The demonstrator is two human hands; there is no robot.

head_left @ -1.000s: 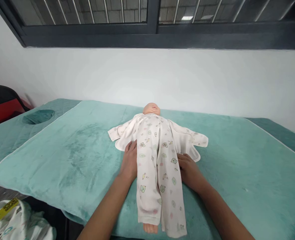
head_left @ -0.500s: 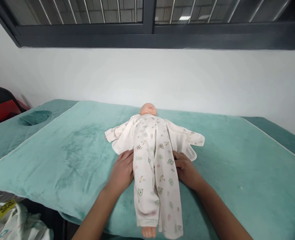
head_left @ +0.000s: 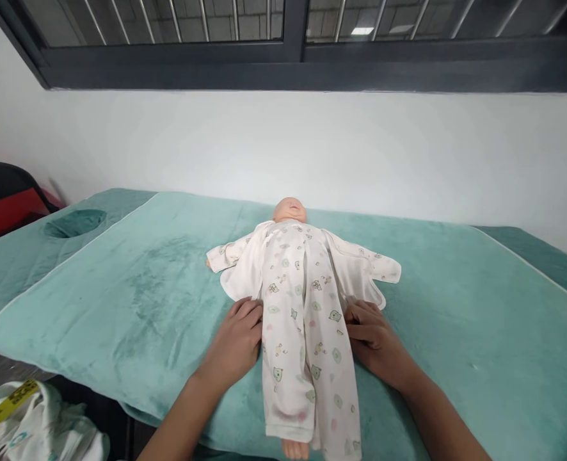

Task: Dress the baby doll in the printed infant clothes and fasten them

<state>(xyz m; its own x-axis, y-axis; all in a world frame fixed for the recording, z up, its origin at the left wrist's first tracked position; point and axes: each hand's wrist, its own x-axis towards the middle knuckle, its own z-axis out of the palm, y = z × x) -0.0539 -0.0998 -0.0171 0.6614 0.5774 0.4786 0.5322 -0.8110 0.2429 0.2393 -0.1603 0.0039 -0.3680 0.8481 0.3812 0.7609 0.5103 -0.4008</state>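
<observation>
A baby doll point(head_left: 290, 209) lies on its back, its head toward the wall. It wears a white printed jacket point(head_left: 238, 280) with the front flaps spread to both sides. White pants point(head_left: 307, 333) with green and pink animal prints cover its front up to near the neck. One foot shows below the left pant leg; the other leg end hangs flat. My left hand point(head_left: 239, 336) is closed at the pants' left edge, its fingertips partly hidden. At the right edge my right hand point(head_left: 372, 339) has curled fingers gripping the cloth.
A green padded mat point(head_left: 120, 307) covers the table, with a round hole point(head_left: 75, 223) at the left. Behind it rise a white wall point(head_left: 283, 141) and a dark window frame point(head_left: 293, 70). Bundled printed cloth point(head_left: 48, 422) lies low at the left, near a red and black object point(head_left: 9, 214).
Both hands have slid slightly down along the pants' sides toward the feet. The whole view has shifted a little; the doll lies as before.
</observation>
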